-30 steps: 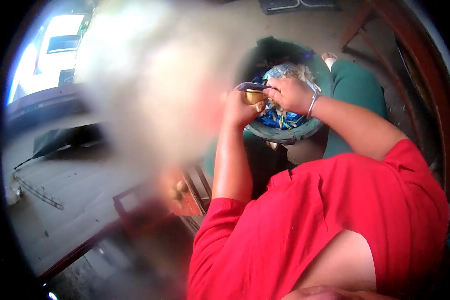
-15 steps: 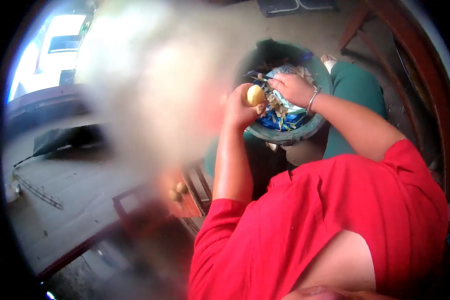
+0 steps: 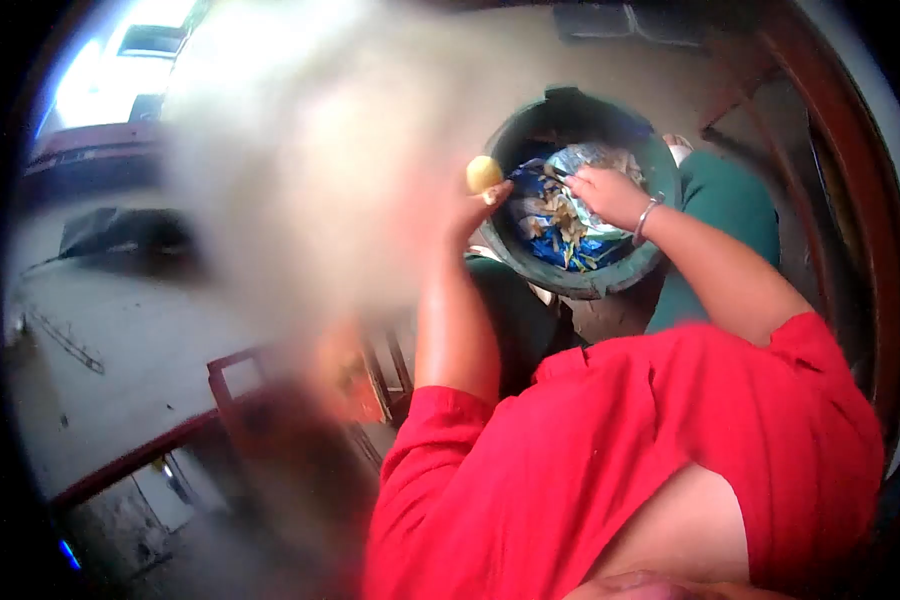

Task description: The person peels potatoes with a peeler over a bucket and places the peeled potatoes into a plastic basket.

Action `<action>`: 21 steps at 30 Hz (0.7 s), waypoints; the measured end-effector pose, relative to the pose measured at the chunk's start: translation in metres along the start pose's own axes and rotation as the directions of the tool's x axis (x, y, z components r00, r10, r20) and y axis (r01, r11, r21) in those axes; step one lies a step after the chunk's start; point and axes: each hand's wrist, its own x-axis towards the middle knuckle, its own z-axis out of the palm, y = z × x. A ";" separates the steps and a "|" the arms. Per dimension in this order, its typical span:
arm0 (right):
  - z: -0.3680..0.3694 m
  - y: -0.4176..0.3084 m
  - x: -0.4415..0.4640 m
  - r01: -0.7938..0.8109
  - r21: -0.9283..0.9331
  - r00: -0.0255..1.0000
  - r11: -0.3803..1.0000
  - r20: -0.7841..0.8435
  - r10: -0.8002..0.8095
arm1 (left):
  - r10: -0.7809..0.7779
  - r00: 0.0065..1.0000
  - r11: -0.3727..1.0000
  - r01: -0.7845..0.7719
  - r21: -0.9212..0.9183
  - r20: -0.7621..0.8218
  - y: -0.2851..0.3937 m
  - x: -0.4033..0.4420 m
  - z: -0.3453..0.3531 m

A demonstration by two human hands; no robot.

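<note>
A yellow, peeled-looking potato (image 3: 484, 174) is held in my left hand (image 3: 460, 208), at the left rim of a dark green bin (image 3: 582, 284). My right hand (image 3: 610, 196) is over the bin, closed on a dark peeler (image 3: 554, 174) whose tip points left. Under it, peelings (image 3: 562, 215) lie on blue and white plastic wrappers (image 3: 595, 158) inside the bin. A metal bracelet circles my right wrist. Haze in the picture blurs part of my left hand.
The bin stands between my green-trousered knees (image 3: 735, 205). A pale table (image 3: 110, 350) with a dark item on it is at the left. Reddish wooden frames (image 3: 860, 150) stand at the right, and an orange-red surface (image 3: 355, 385) is beside my left elbow.
The peeler has come away from the potato, down and right over the bin. My left hand with the potato has shifted slightly left. The whole view has tilted a little.
</note>
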 end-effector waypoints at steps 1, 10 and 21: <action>0.007 0.015 0.006 0.014 0.053 0.999 0.999 -0.033 -0.012 | -0.005 1.000 1.000 0.005 -0.007 -0.023 -0.015 0.007 -0.009; 0.006 0.004 0.005 -0.100 0.072 0.991 0.992 0.097 0.093 | -0.392 0.919 0.908 0.392 -0.147 0.028 -0.080 -0.002 -0.083; 0.015 -0.001 0.012 -0.066 -0.056 0.971 0.996 0.224 0.077 | -0.580 0.772 0.787 0.613 -0.065 0.259 -0.150 -0.001 -0.077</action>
